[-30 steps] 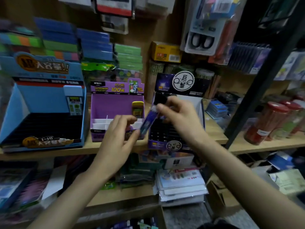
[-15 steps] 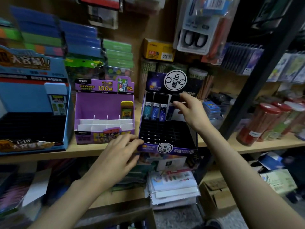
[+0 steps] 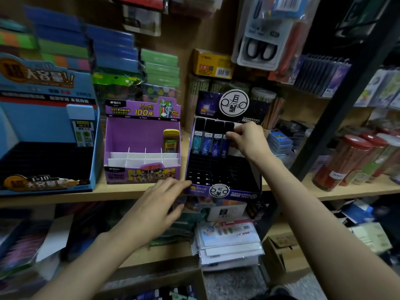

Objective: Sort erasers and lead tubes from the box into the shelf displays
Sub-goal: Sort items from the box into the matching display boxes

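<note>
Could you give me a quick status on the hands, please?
Left hand open, touching dark display box front corner. Right hand pinching fourth lead tube in back row. Nothing in the way.

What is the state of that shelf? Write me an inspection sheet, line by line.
Surface: wooden shelf, bearing three display boxes side by side.
Job's things: dark display holds four lead tubes upright in its back row, with the slots in front unfilled; purple display holds one yellow-topped pack; blue display at left; cardboard box below, contents blurred.
Clutter: paper packs stacked under the shelf; red-lidded jars at right.
Grips: left grip rests straight-fingered on the dark display's front corner; right grip pinches the fourth tube.
Cables: nothing seen.
Surroundings: hanging scissors pack; black post.
</note>
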`<state>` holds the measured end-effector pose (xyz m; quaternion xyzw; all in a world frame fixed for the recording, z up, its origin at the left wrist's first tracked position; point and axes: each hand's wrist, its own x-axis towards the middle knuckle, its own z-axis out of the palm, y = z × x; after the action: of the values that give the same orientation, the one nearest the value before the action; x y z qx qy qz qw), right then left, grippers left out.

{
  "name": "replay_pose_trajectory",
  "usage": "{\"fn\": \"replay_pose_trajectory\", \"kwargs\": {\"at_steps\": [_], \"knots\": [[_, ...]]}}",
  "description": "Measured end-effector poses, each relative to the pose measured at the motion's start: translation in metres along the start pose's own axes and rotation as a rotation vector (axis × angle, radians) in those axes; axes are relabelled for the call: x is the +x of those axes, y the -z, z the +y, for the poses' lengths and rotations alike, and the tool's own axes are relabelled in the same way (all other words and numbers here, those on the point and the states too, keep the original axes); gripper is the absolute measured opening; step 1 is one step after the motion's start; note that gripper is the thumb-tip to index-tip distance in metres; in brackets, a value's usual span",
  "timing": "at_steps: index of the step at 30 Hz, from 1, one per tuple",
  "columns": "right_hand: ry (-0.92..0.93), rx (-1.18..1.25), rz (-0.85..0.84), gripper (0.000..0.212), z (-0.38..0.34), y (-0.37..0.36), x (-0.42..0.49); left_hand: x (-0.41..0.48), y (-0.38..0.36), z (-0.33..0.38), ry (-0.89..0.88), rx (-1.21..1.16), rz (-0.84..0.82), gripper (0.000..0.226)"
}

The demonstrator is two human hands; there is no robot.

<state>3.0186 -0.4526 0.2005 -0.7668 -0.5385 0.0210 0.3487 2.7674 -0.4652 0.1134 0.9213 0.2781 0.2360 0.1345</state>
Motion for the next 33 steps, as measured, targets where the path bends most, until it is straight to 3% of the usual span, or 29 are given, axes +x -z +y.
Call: {"fn": "replay_pose_trajectory", "kwargs": {"at_steps": [3,8,11,16,21,25,29,33], "knots": [[-0.017,-0.082,-0.038,0.030,-0.007,0.007,-0.001,-0.009,0.007,0.001,-0.005,0.020,0.007,0.054],[0.068,-0.250,0.030,0.033,-0.014,0.021,-0.034,-0.037,0.018,-0.002,0.053,-0.083,0.052,0.031],[0.217,-0.147,0.024,0.025,-0.027,0.026,-0.080,-0.068,0.008,-0.020,0.135,-0.096,-0.085,0.028],[0.327,-0.002,-0.235,0.017,-0.035,-0.011,-0.167,-0.134,-0.028,-0.060,0.349,-0.151,-0.286,0.020],[0.224,-0.157,-0.638,0.020,0.010,-0.106,-0.240,-0.208,-0.095,-0.072,0.722,-0.356,-0.295,0.014],[0.006,-0.258,-0.925,0.020,0.065,-0.183,-0.294,-0.263,-0.152,-0.076,0.892,-0.369,-0.375,0.015],[-0.232,-0.169,-0.970,0.021,0.100,-0.232,-0.331,-0.297,-0.180,-0.085,0.959,-0.365,-0.389,0.028],[-0.269,-0.075,-0.879,0.032,0.112,-0.266,-0.333,-0.291,-0.186,-0.112,0.880,-0.159,-0.280,0.037]]}}
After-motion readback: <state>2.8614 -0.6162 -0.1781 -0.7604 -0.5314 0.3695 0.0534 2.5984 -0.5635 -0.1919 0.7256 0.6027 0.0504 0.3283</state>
